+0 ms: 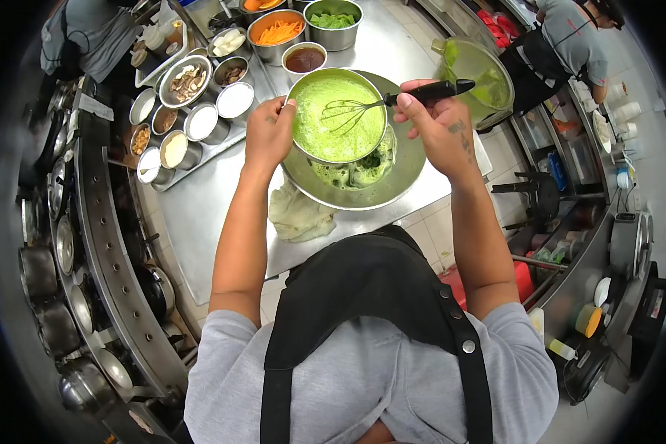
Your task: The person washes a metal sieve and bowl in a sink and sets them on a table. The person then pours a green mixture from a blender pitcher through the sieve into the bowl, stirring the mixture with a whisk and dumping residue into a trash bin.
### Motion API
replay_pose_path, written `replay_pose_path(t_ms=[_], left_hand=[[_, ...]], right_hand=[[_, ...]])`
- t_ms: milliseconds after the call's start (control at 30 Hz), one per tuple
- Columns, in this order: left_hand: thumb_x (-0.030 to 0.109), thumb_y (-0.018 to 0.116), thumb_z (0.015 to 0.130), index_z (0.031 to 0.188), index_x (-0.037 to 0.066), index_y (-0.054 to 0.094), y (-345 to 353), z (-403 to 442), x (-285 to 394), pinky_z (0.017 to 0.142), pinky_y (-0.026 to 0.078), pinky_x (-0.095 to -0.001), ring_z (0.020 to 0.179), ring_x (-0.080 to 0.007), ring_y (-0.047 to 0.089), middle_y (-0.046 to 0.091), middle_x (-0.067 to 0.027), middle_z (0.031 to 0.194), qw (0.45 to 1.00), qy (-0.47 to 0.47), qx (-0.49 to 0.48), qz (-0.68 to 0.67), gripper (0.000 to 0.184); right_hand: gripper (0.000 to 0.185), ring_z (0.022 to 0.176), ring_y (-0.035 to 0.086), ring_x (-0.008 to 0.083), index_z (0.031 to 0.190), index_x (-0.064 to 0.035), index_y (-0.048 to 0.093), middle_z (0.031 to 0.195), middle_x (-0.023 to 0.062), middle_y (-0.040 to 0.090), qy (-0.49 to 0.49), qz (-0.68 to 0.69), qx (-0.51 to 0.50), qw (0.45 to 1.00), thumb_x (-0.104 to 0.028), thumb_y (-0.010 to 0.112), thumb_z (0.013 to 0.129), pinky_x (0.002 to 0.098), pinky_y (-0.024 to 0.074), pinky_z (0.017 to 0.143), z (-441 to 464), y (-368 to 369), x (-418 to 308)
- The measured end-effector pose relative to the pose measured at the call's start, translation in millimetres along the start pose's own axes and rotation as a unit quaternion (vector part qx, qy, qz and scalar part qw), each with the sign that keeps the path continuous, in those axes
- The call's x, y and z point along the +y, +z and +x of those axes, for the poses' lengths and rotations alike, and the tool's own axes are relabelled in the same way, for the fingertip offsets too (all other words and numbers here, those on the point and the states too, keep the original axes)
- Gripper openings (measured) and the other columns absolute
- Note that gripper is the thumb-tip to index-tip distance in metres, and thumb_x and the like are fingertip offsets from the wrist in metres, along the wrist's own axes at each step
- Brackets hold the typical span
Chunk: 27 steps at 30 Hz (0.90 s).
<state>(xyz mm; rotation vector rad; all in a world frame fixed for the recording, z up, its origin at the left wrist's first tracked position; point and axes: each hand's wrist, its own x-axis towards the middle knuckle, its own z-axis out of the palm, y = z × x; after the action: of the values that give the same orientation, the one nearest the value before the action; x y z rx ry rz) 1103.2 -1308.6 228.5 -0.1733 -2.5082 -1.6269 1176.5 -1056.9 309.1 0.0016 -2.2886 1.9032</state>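
Our left hand is clamped on the rim of a pot of green liquid, which sits over a wide bowl. Our right hand grips a whisk, wires over the liquid. A cloth lies beside the bowl on the surface.

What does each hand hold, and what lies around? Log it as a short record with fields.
Left hand: grips a metal container of green liquid by its side
Right hand: holds a whisk by its black handle
Whisk: wire end over the green liquid; whether dipped is unclear
Underneath: large bowl with foamy green mixture
Near bowl: crumpled cloth on the metal table
Beyond: containers of orange shreds and green leaves
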Motion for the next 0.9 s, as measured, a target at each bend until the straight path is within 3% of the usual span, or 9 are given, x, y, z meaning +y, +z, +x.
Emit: replay_pose_path(t_ms=[367, 467, 567, 667, 900], left_hand=[[0.022, 0.057, 0.090, 0.103, -0.007, 0.066, -13.1, 0.9, 0.2, 0.076, 0.047, -0.0344, 0.080, -0.0275, 0.063, 0.067, -0.0223, 0.091, 1.000, -0.011, -0.007, 0.009, 0.033], [0.023, 0.058, 0.089, 0.105, -0.007, 0.067, -13.3, 4.1, -1.5, 0.077, 0.047, -0.0345, 0.082, -0.0281, 0.064, 0.067, -0.0232, 0.095, 1.000, -0.018, -0.004, 0.010, 0.035], [0.024, 0.060, 0.088, 0.105, -0.007, 0.067, -10.3, 7.8, -12.5, 0.078, 0.048, -0.0349, 0.084, -0.0293, 0.064, 0.066, -0.0244, 0.098, 1.000, 0.002, 0.004, 0.006, 0.036], [0.024, 0.060, 0.088, 0.105, -0.008, 0.067, -7.0, 10.3, -17.6, 0.080, 0.048, -0.0352, 0.086, -0.0306, 0.065, 0.066, -0.0249, 0.098, 1.000, 0.007, 0.005, -0.003, 0.037], [0.023, 0.061, 0.088, 0.106, -0.008, 0.066, -5.2, 10.7, -16.2, 0.080, 0.048, -0.0348, 0.086, -0.0296, 0.065, 0.066, -0.0239, 0.097, 1.000, -0.002, -0.002, 0.010, 0.037]], right_hand=[[0.033, 0.078, 0.061, 0.0109, 0.110, 0.0022, 0.063, 0.085, 0.0059, 0.067, -0.009, 0.006, 0.004, 1.000, -0.021, 0.070, 0.088, 0.0252, 0.0481, 0.071, -3.6, 10.0, 0.4], [0.034, 0.081, 0.064, 0.0110, 0.114, -0.0010, 0.062, 0.093, 0.0061, 0.067, -0.026, -0.041, -0.005, 0.999, -0.023, 0.069, 0.089, 0.0228, 0.0478, 0.062, -5.2, 9.2, 0.3], [0.033, 0.081, 0.064, 0.0109, 0.113, -0.0013, 0.062, 0.093, 0.0059, 0.067, -0.020, -0.044, -0.004, 0.999, -0.023, 0.069, 0.089, 0.0230, 0.0479, 0.063, -5.5, 9.3, -1.1], [0.030, 0.078, 0.060, 0.0108, 0.107, 0.0013, 0.064, 0.086, 0.0050, 0.067, -0.008, -0.033, 0.018, 0.999, -0.020, 0.069, 0.088, 0.0260, 0.0470, 0.071, -4.6, 11.1, -3.9], [0.028, 0.078, 0.059, 0.0098, 0.108, 0.0008, 0.064, 0.088, 0.0044, 0.067, 0.000, -0.015, 0.009, 1.000, -0.018, 0.070, 0.088, 0.0248, 0.0459, 0.070, -4.8, 10.1, -1.1]])
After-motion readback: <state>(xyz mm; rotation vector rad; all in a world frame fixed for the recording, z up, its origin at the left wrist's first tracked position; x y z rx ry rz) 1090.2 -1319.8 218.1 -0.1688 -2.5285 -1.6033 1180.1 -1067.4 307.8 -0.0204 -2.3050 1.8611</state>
